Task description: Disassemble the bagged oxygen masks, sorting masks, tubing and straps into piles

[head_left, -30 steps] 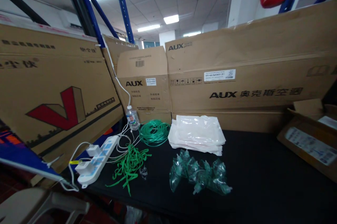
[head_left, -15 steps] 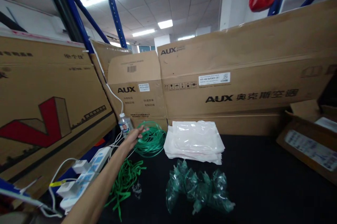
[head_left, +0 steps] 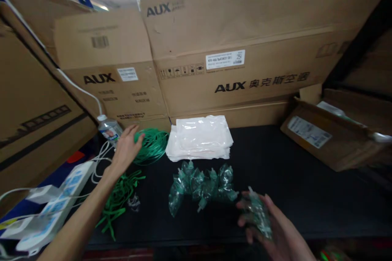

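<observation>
My left hand (head_left: 126, 148) reaches over the left side of a coil of thin green tubing (head_left: 152, 146), fingers apart and nothing visibly held. My right hand (head_left: 280, 228), near the table's front edge, has its fingers around a translucent green oxygen mask (head_left: 259, 214) with a pale connector; it is slightly blurred. Several similar green masks (head_left: 200, 183) lie in a cluster at the middle of the black table. Green elastic straps (head_left: 124, 191) are heaped below my left hand. A small clear plastic piece (head_left: 134, 202) lies beside them.
Behind the masks is a stack of white plastic bags (head_left: 200, 136). A clear bottle (head_left: 109, 129) stands at the left near a white power strip (head_left: 58, 208) with cables. An open cardboard box (head_left: 333, 138) sits at the right. Large cardboard panels (head_left: 260, 56) wall the back.
The view has tilted down and turned right. My right hand has come into view holding an oxygen mask. My left hand stays by the tubing coil, its fingers now more spread.
</observation>
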